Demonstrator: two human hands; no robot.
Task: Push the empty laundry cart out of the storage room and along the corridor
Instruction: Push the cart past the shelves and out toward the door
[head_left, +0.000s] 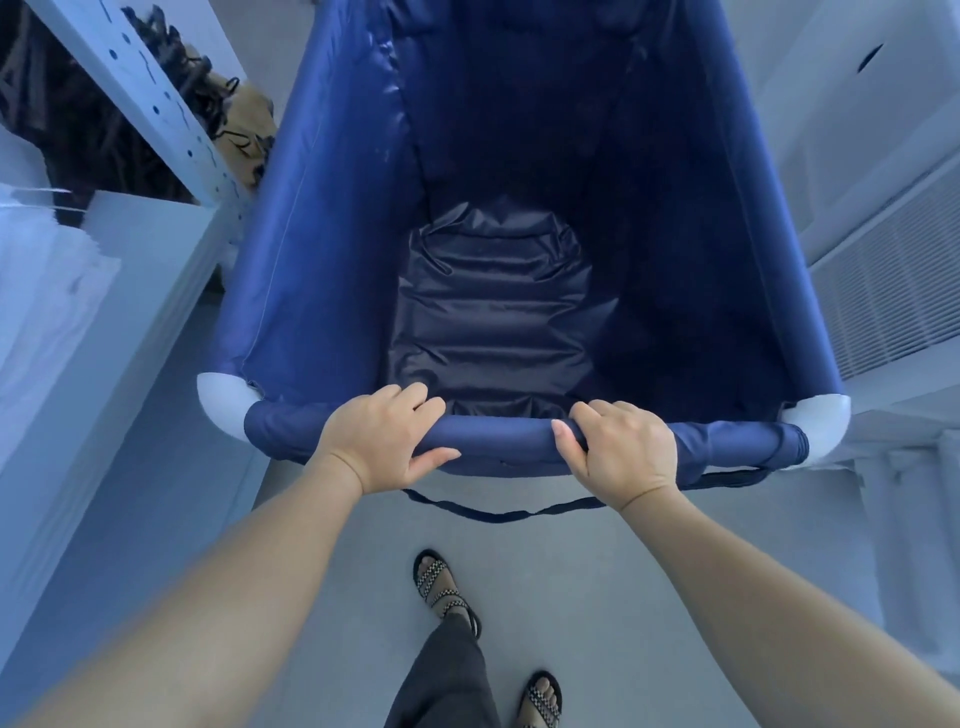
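Directly ahead of the person, between a perforated shelving upright (156, 93) on the left and a louvred panel (893, 301) on the right, stands the laundry cart (322, 260), its long axis running straight away from the body. The near rail (498, 436) lies crosswise to that axis, and both hands are on it. The left hand (382, 439) has its fingers curled over the top and its thumb along the near side. The right hand (621, 447) grips the same way, a little apart from the left and about as far from the rail's middle. Neither hand is nearer the load than the other, so a level push through both arms should send the cart forward along its own length. The gap on either side looks tight, above all at the shelving, so a skewed push risks catching a corner. The cart is a deep bag of dark blue, slightly glossy fabric slung from a frame, with the cloth sleeved round the rail and white elbow fittings (223, 400) showing at the two near corners. Its creased bottom holds nothing. A dark strap (498, 514) hangs in a loop below the rail, above the grey floor (322, 571), where sandalled feet (441, 582) stand just behind.
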